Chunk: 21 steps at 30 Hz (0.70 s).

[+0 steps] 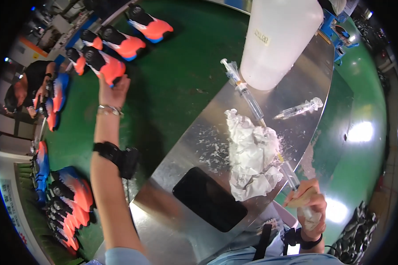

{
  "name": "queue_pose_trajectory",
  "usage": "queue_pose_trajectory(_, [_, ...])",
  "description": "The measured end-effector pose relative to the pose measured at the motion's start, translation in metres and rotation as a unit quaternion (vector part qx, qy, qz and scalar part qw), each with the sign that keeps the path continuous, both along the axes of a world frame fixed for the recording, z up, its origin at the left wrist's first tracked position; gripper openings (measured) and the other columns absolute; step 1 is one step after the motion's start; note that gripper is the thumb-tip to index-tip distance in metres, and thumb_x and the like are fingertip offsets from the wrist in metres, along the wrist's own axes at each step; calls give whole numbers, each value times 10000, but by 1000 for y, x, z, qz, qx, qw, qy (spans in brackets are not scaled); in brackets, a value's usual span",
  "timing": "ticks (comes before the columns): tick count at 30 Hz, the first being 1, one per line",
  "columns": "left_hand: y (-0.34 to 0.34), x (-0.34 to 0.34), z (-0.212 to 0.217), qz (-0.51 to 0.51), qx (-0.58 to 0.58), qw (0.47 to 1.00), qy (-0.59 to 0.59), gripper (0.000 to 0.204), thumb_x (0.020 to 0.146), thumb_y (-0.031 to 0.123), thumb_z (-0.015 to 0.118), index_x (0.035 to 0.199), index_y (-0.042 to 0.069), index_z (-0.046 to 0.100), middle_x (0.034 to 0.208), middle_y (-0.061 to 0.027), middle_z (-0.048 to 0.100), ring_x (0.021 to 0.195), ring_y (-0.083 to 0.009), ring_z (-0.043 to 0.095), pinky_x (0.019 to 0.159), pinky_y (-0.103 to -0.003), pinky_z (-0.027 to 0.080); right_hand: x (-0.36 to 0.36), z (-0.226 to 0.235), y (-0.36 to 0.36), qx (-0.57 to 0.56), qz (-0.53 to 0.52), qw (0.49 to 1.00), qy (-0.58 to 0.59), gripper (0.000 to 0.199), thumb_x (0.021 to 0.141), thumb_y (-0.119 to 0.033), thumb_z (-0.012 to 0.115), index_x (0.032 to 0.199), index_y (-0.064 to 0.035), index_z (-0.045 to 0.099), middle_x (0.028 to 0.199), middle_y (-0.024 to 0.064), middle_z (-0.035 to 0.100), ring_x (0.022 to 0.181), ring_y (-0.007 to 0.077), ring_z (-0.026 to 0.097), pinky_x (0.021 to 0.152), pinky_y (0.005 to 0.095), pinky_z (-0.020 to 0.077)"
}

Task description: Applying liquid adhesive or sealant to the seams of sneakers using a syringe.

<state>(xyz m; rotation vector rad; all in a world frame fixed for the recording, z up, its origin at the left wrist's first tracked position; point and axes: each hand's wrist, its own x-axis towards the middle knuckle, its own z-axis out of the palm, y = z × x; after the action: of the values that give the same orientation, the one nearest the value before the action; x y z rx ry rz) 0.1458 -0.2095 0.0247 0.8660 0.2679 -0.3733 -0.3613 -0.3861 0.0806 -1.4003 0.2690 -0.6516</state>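
Observation:
At the upper left, my left hand (pixel 115 87) is closed around the near end of an orange, black and blue sports shoe (pixel 105 62), which stands among several similar shoes. My right hand (pixel 311 203), low on the right, grips a clear syringe (pixel 290 175); a tan piece of material (pixel 301 199) is in the same fingers. The syringe's tip points at a crumpled white paper (pixel 252 154) on the metal table (pixel 181 154). Beyond the paper lie two more syringes, one long (pixel 250 100) and one shorter (pixel 300 108).
A tall white plastic container (pixel 276 44) stands at the table's far end. A black phone (pixel 210 198) lies near me. White scraps (pixel 212 148) surround the paper. More shoes (pixel 73 198) line the left, where another person (pixel 26 86) handles shoes.

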Motion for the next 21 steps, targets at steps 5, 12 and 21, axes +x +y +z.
queue_pose_trajectory(5, [36, 55, -3, 16, 75, 997, -25, 540, 763, 278, 695, 1135, -35, 461, 1162, -147, 507, 1064, -291, 500, 931, -412, 451, -11, 6, 1, 10, 16, 1000, -12, 578, 833, -590, 414, 943, -41, 559, 919, 204, 473, 758, 264, 550, 668, 389, 502])
queue_pose_trajectory(12, [109, -122, 22, -86, 153, 982, -69, 404, 846, 222, 598, 1172, 15, 476, 1189, -103, 518, 1052, -222, 528, 869, -348, 500, -22, 0, 3, -12, 47, 997, -60, 557, 876, -505, 369, 970, 13, 551, 987, 197, 476, 889, 279, 530, 742, 401, 473])
queue_pose_trajectory(21, [259, -561, 93, 66, 211, 952, 213, 441, 914, 311, 469, 1268, 54, 421, 1184, -69, 527, 1124, -261, 478, 936, -391, 398, -11, -24, 12, -160, 91, 979, -93, 412, 903, -316, 380, 1005, 36, 568, 1016, 173, 520, 915, 245, 528, 797, 361, 426])
